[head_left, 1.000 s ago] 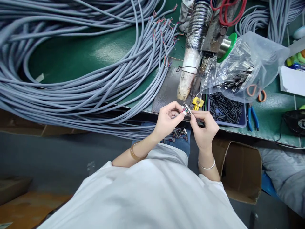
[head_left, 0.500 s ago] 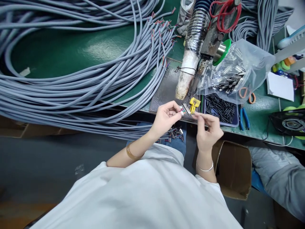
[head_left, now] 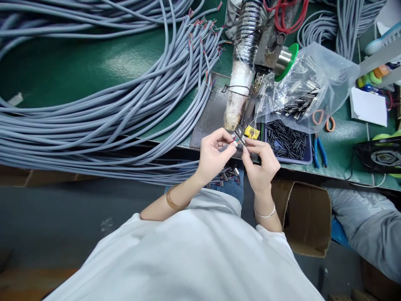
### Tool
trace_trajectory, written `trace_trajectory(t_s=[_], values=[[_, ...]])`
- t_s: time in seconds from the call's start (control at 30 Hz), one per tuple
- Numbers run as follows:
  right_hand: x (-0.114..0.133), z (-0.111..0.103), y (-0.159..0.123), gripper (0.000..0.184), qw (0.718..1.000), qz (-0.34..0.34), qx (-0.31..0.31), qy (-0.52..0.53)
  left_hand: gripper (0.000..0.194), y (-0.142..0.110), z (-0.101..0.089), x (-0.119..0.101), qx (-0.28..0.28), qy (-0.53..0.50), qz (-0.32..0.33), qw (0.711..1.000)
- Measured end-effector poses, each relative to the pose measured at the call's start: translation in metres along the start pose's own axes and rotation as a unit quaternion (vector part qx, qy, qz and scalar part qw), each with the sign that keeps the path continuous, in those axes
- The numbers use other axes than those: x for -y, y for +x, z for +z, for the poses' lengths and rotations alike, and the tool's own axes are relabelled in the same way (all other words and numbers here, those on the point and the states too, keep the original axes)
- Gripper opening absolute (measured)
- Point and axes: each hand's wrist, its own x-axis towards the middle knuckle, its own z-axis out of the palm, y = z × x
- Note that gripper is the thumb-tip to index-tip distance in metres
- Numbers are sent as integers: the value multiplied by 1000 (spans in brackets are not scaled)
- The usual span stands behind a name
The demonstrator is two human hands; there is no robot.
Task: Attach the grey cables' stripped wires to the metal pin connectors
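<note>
My left hand (head_left: 217, 150) is closed in a pinch on the thin coloured wires (head_left: 237, 142) of a cable, right behind a small multi-pin connector (head_left: 239, 136). My right hand (head_left: 261, 163) pinches the connector's near right end between thumb and fingers. The connector lies under the lower tip of a soldering iron (head_left: 249, 106), fixed in a stand; whether they touch I cannot tell. Beside it sits a yellow block (head_left: 252, 132), partly hidden behind the connector and my right fingers. A thin solder strand (head_left: 258, 102) runs down from a green-rimmed solder spool (head_left: 286, 62).
Bundled grey cables (head_left: 125, 113) with bared ends cover the left. A wrapped duct (head_left: 237, 92) stands beside the iron. At right are a tray of black sleeves (head_left: 286, 142), a bag of connectors (head_left: 326, 79), pliers (head_left: 320, 152), a fan (head_left: 380, 156) and another person's sleeve (head_left: 366, 225).
My right hand has moved left and now grips the connector. The connector has shifted toward the iron's tip, covering part of the yellow block. The view has shifted slightly.
</note>
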Motion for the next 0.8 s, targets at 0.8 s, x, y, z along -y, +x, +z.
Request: trace_trajectory(t_s=[0.8], values=[[3,-2,6,9,1000,26,15,-4,11,-5,3,-6,-9,43,7,999]])
